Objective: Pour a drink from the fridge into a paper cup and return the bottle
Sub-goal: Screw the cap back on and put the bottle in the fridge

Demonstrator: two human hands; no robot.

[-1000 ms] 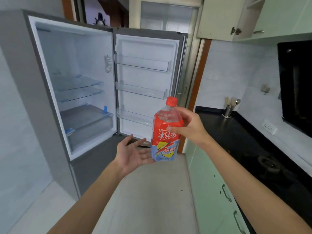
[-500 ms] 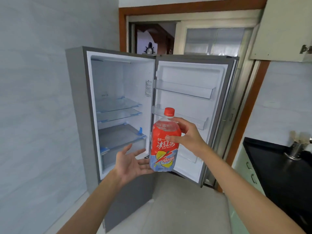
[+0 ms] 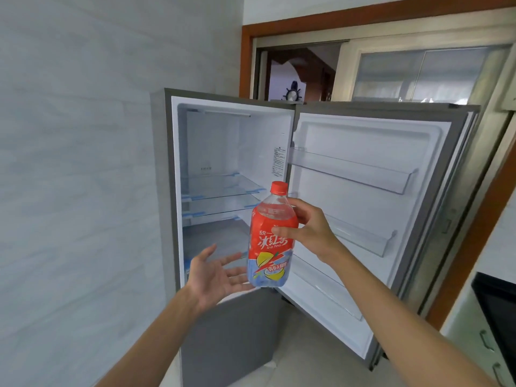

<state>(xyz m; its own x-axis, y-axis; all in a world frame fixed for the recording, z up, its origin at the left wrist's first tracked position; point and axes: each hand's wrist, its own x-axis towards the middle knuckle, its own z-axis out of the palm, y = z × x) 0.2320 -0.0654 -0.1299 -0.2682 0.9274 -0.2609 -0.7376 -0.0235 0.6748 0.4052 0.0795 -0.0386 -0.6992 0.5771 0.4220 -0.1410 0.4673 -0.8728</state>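
A plastic ice tea bottle [image 3: 270,241] with a red cap and a red, blue and yellow label is upright in front of the open fridge [image 3: 167,191]. My right hand [image 3: 310,230] grips its upper body from the right. My left hand [image 3: 217,275] is open, palm up, with its fingertips at the bottle's base on the left. The fridge compartment shows bare glass shelves [image 3: 223,185], and the open door [image 3: 391,152] carries clear door racks with nothing in them. No paper cup is in view.
A pale tiled wall [image 3: 78,163] fills the left. Behind the fridge is a brown-framed doorway [image 3: 301,74]. At the right edge are a black countertop [image 3: 497,303] and pale green cabinet doors with handles [image 3: 485,342].
The view has swung left and up, so the fridge now sits in the middle and the counter has slid to the right edge. Both hands hold the same pose on the bottle.
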